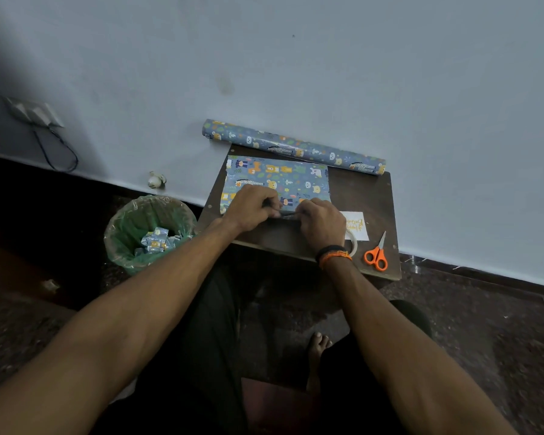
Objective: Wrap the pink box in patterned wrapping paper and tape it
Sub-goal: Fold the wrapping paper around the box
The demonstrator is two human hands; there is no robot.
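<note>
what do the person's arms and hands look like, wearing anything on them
Both forearms are bare, with no sleeves in view and no gloves on either hand. The left hand and its wrist carry nothing that shows. The right hand has two bands at the wrist: a black one nearer the hand and an orange one just behind it. No rings or watch can be made out.
</note>
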